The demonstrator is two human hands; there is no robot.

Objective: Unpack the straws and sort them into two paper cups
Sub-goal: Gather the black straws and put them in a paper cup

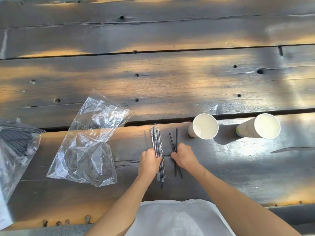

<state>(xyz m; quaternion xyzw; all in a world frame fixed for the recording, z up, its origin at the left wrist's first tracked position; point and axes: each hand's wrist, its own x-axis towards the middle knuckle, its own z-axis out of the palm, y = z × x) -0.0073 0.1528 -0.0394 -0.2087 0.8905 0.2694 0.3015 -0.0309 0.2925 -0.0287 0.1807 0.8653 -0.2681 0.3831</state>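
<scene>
Straws lie in two groups at lower centre of the frame on the dark wooden table (238, 167). The wrapped straws (157, 142), in thin clear sleeves, form a tight parallel bundle; the left hand (150, 160) rests on its lower half with fingers curled over it, pinning it down. Just beside it to the right, two bare black straws (175, 138) cross in a narrow V; the right hand (183, 156) is closed around them near their middle.

Two paper cups stand right of centre, well apart from the hands: the near cup (203, 126) and the far cup (259, 126) towards the right edge. Both appear empty. An emptied clear bag (90, 142) lies left of centre, and a second bag (15, 142) holding many dark straws sits at the left edge.

Judged step: gathering unwrapped straws for transfer to a cup; sorting has barely begun.

Procedure advice:
- Align the two bare straws parallel before lifting, so they enter the cup mouth together.
- Keep the left hand on the bundle so that the light sleeves do not scatter.
- Lower the straws end first; the tall, light cups may tip if struck on the rim.
</scene>
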